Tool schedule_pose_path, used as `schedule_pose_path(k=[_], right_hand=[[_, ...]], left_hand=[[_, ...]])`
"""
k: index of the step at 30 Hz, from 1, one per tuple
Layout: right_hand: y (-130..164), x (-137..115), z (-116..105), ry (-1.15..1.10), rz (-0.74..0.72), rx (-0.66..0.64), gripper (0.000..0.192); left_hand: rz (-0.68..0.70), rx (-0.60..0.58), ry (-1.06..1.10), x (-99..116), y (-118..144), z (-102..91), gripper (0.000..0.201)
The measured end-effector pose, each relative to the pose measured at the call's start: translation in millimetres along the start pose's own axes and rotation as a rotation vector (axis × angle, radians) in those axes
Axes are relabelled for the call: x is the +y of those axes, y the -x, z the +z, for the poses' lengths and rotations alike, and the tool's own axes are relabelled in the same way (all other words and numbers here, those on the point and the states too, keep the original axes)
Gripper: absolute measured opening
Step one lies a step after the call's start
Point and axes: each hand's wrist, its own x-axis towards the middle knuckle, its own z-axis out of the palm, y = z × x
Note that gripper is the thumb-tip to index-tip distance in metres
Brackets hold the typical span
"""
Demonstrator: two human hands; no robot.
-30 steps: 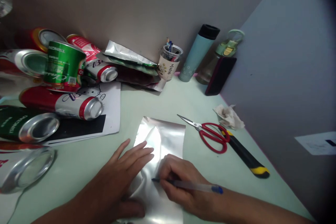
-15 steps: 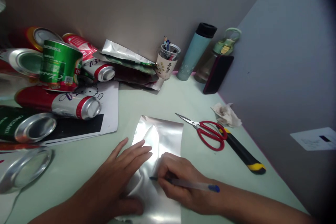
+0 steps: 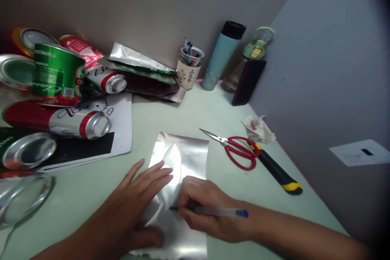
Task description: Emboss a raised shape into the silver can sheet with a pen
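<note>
A shiny silver foil sheet [image 3: 185,156] lies flat on the pale green table [image 3: 213,118] in front of me. My left hand [image 3: 134,207] rests palm down on the sheet's left side, fingers spread. My right hand [image 3: 207,209] grips a clear pen with a blue cap [image 3: 213,211], its dark tip touching the foil near the middle.
Several red and green cans [image 3: 57,75] are heaped at the left over a printed paper [image 3: 120,130]. Red scissors [image 3: 237,152] and a black-yellow utility knife [image 3: 278,172] lie at the right, near a crumpled tissue [image 3: 257,128]. A pen cup [image 3: 189,71], two bottles and foil bags stand along the wall.
Both hands and the pen keep their place on the foil. The whole scene has drifted slightly left and up in the picture as my head turned.
</note>
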Motion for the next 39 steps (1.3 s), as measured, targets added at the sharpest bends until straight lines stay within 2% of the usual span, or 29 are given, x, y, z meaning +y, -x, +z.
schedule_pose_path(k=[16, 23, 29, 39], right_hand=[[-2.6, 1.2, -3.6, -0.019, -0.054, -0.068, 0.017], [-2.6, 4.9, -5.5, -0.038, -0.103, -0.106, 0.014], [-2.7, 5.6, -8.0, -0.062, -0.095, -0.147, 0.015], [-3.7, 3.9, -13.5, -0.092, -0.101, -0.224, 0.016]], left_hand=[[-0.044, -0.012, 0.011, 3.6, -1.3, -4.3, 0.103], [-0.059, 0.020, 0.022, 9.0, -2.1, -6.6, 0.100], [-0.029, 0.029, -0.002, 8.0, -2.0, -5.8, 0.095], [-0.062, -0.020, 0.006, 7.1, -1.9, -6.1, 0.102]])
